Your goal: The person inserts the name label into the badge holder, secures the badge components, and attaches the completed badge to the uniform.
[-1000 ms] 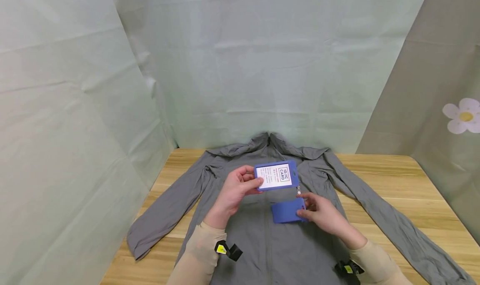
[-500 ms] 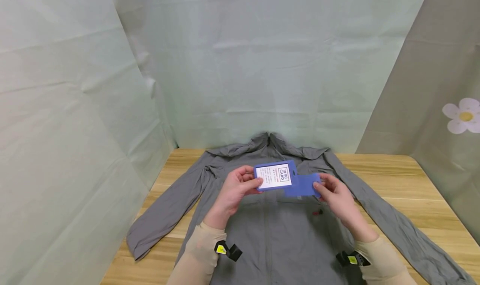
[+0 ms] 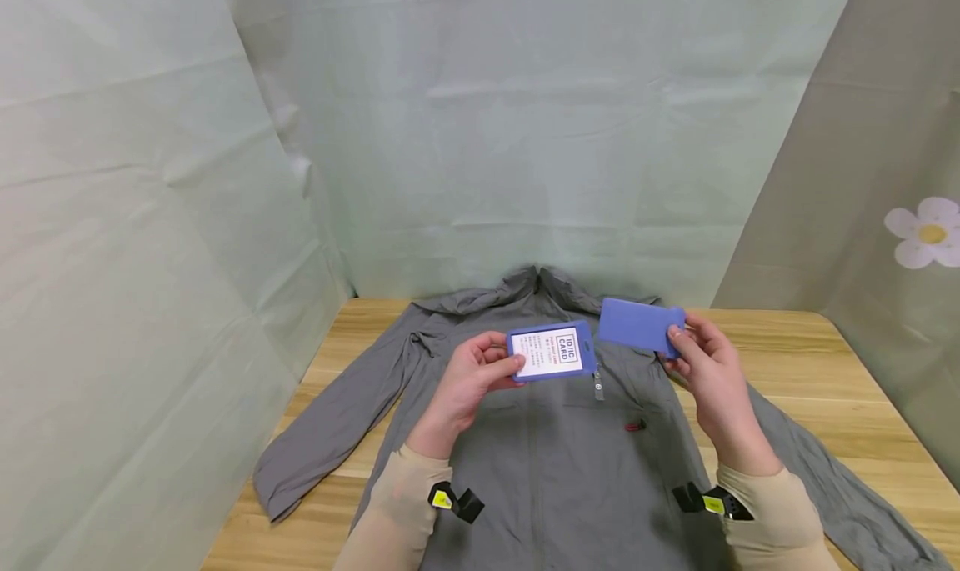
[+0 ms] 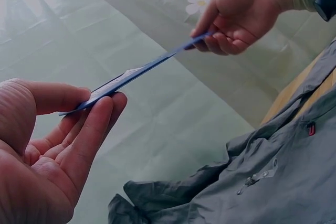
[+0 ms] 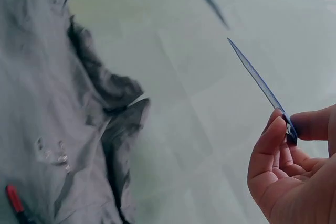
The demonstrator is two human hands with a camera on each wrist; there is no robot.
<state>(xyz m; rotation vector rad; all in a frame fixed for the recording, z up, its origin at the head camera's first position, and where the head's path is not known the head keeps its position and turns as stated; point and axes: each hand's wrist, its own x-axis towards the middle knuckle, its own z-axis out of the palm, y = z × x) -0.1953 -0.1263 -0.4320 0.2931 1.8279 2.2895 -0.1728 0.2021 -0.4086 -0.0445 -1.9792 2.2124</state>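
Observation:
My left hand (image 3: 467, 379) pinches a blue ID card holder (image 3: 551, 352) between thumb and fingers; its white insert, printed "ID/IC CARD", faces up. To the right and slightly higher, my right hand (image 3: 712, 363) pinches a plain blue rectangular plate (image 3: 637, 324) by its right end. In the head view a small gap parts the two blue pieces. Both appear edge-on in the right wrist view, where the thin plate (image 5: 257, 80) slants up from my thumb and fingertips. Beneath both hands a grey jacket (image 3: 487, 471) lies spread, its collar at the far side.
On the jacket lie a clear strap with a metal snap (image 3: 598, 383) and a small red-and-black item (image 3: 635, 426). The wooden table (image 3: 787, 363) shows around the jacket. Pale cloth sheets (image 3: 562, 137) hang behind and to the left.
My right hand has lifted the blue plate from below the card holder, up and to the right, uncovering the strap and the red item. My left hand has stayed in place.

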